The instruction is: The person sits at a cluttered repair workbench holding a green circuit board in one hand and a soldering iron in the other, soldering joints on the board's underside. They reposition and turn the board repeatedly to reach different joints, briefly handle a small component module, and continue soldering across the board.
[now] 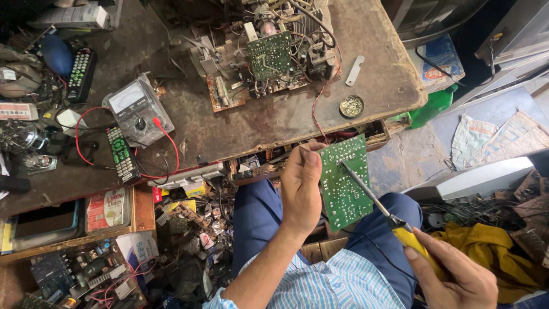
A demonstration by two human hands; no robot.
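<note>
From the head camera, the person is sitting at a worn brown surface (274, 123), knees in blue trousers under its edge. The left hand (301, 189) is holding up a green circuit board (343, 180) just below the surface's front edge, over the lap; its fingers (311, 157) are clamped on the board's left edge, with the solder side facing the camera and the board tilting slightly. The right hand (457, 277) is gripping the yellow handle of a soldering iron (377, 200), fingers closed around it, and the iron's metal shaft is slanting up and to the left so that its tip is touching the board near its upper middle.

On the surface, well apart from the hands, a larger opened chassis board (269, 57) with wires and components is lying near the far edge. A small round tin (351, 106) is sitting just beside it to the right, near a pale flat metal strip (354, 70). Further left, an analogue multimeter (137, 109) with red leads is resting next to a remote control (121, 154), and a second dark remote (81, 73) is lying beyond. Below the surface, a wooden tray and the floor are holding a clutter of loose parts.
</note>
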